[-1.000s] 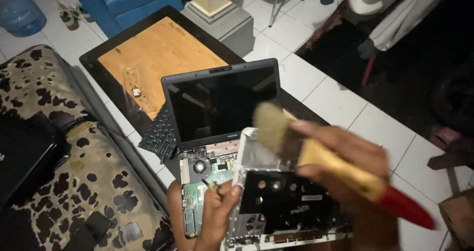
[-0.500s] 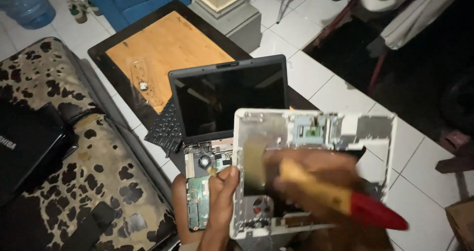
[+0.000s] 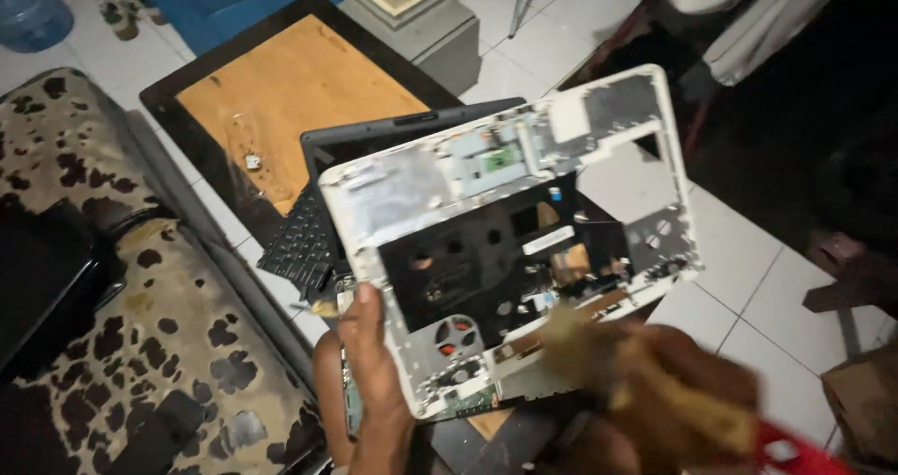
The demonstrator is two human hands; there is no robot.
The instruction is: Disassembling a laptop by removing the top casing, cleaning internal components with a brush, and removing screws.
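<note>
While the left hand (image 3: 374,363) lifts the casing (image 3: 510,237), it hides the laptop (image 3: 374,171).

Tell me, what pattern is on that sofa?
The sofa has dark blotches on tan, like animal print; head view.

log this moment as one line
left hand: grips the tilted white laptop case panel by its lower edge | right hand: blurred, holds paintbrush below panel | behind: black laptop, floor

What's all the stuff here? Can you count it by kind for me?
Hands: 2, left hand and right hand
White laptop shell: 1
Brush, blurred: 1
Loose black keyboard: 1
Black laptop screen: 1
Wood-topped board: 1
Spotted cushion: 1
Total: 8
</note>
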